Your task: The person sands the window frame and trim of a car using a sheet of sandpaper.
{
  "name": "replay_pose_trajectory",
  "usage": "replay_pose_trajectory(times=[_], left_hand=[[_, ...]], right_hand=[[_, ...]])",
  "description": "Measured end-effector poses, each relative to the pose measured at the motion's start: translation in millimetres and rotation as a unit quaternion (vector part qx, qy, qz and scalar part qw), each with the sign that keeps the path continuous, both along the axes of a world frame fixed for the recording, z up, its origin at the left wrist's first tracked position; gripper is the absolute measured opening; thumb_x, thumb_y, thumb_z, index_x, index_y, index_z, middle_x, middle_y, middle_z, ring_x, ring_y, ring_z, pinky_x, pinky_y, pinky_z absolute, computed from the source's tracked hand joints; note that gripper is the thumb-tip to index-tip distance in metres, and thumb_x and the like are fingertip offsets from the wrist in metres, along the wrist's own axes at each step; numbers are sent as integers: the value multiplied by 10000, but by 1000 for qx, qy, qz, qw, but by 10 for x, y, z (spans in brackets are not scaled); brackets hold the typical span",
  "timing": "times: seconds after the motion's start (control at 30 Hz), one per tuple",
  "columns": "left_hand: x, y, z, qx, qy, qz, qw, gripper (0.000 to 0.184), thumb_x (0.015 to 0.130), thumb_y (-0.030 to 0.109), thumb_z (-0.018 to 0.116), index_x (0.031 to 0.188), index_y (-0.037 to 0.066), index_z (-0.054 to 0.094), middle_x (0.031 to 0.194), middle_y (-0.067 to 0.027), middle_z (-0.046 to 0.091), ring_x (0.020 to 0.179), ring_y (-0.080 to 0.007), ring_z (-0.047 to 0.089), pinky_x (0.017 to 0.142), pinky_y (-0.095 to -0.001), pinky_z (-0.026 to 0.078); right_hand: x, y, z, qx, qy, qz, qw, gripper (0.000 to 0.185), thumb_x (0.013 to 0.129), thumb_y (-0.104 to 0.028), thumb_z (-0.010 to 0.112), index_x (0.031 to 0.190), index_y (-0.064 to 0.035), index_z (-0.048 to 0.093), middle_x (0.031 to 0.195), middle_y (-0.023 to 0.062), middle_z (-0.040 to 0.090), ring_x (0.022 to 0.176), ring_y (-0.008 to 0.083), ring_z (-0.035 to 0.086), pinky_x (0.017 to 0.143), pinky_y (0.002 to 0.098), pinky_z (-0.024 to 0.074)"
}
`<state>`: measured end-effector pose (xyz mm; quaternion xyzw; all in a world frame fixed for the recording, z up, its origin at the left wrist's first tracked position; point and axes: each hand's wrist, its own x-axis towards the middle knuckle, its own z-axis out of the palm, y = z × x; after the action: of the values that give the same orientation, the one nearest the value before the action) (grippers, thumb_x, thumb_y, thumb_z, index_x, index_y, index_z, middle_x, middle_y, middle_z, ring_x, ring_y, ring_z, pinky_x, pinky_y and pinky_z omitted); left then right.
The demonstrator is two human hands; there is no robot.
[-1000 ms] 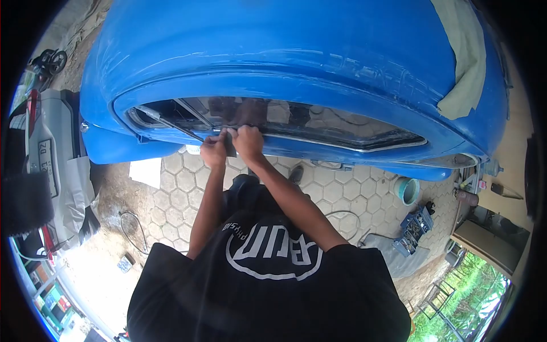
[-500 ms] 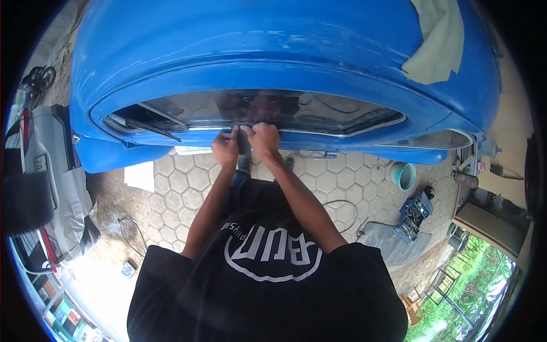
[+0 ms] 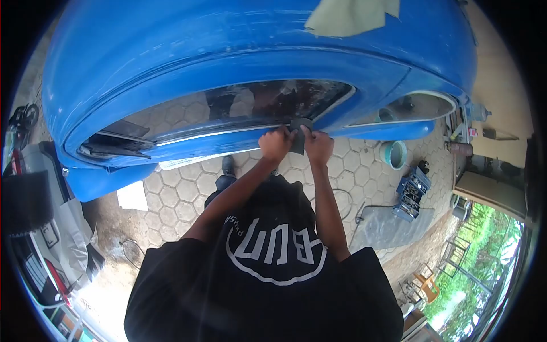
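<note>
A blue car (image 3: 228,62) fills the upper part of the view, with a dark window (image 3: 228,108) set in its side. My left hand (image 3: 277,143) is closed on the left edge of a dark grey piece of sheet (image 3: 298,142), near the lower right part of the window edge. On the sheet's other side, my right hand (image 3: 318,145) pinches its upper right part. The sheet's top touches the window edge and its lower end hangs between my hands. A beige cloth (image 3: 347,18) lies on the blue body above.
A teal-rimmed bucket (image 3: 393,154) and an open blue toolbox (image 3: 411,194) stand on the pavers at right. A grey mat (image 3: 384,228) lies below them. A silver car (image 3: 40,194) is at far left, and a white sheet (image 3: 132,196) lies on the ground.
Both hands have moved right along the lower window edge with the dark sheet, which now shows more between them. The view has shifted along the car, and the cloth appears further up and left.
</note>
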<state>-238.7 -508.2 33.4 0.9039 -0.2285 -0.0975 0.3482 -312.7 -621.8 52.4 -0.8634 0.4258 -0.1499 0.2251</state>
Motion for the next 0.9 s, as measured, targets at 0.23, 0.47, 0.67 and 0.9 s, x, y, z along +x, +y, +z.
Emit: replay_pose_trajectory(times=[0.23,0.47,0.67,0.9], left_hand=[[119,436,-40,-76,42,-54,995,275,822,396,723,739,140,671,687,-91,685,672,-334,678,607,-451,518],[467,1401,-260,-65,66,55,994,196,876,230,708,811,48,677,700,-104,694,602,-184,676,550,-309,477],[380,1924,-586,-23,35,56,998,217,859,315,692,826,102,699,748,-105,704,684,-319,684,602,-410,516],[235,2825,-1398,115,178,179,961,323,832,394,666,878,82,735,803,-110,728,803,-317,706,737,-424,540]], right_hand=[[-147,33,41,-62,-96,-51,992,356,809,-360,761,668,-58,633,699,124,646,611,331,627,527,432,470],[13,64,846,-111,-266,-76,955,297,774,-174,818,660,-22,590,669,73,595,551,213,574,468,360,405],[-152,69,-278,-118,-143,-46,982,411,885,-355,694,628,-45,612,554,130,566,475,303,551,487,413,423],[-7,275,-423,203,-255,-147,934,516,925,-449,632,666,-5,672,536,111,598,422,190,575,420,359,422]])
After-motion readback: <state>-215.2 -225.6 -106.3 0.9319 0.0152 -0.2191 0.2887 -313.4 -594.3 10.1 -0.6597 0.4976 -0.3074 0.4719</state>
